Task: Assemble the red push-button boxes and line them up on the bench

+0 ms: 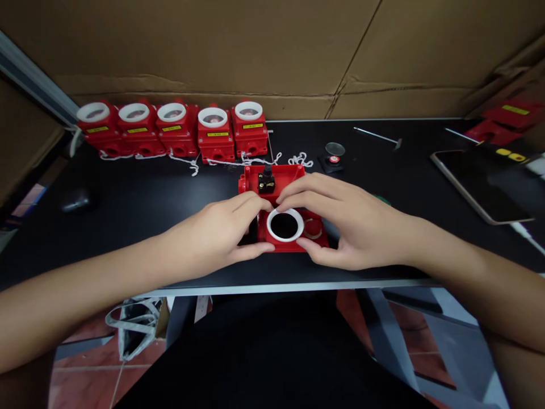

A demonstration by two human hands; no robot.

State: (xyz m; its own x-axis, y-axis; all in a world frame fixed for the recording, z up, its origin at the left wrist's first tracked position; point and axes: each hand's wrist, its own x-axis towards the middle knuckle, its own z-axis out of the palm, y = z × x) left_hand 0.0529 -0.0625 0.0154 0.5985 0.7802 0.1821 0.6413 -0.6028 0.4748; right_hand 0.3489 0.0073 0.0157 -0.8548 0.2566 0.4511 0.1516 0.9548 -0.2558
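On the table before me lies an opened red box [286,174], with a black switch block [267,183] inside. Nearer to me is its red cover [290,247], bearing a white ring [301,226] around a dark round opening. My left hand [238,227] grips the left side of the cover, thumb at the front and fingertips by the ring's upper left. My right hand [353,221] curves around the white ring, its thumb at the lower right and fingertips at the top. A thin clear ring [313,228] shows on the cover, partly behind my right thumb.
Several red boxes with white rings [213,118] stand in a row at the back left, white cords before them. Behind my hands are a clear disc [335,149] and a metal tool [378,136]. A phone [479,184] lies right; a black mouse [76,200] left.
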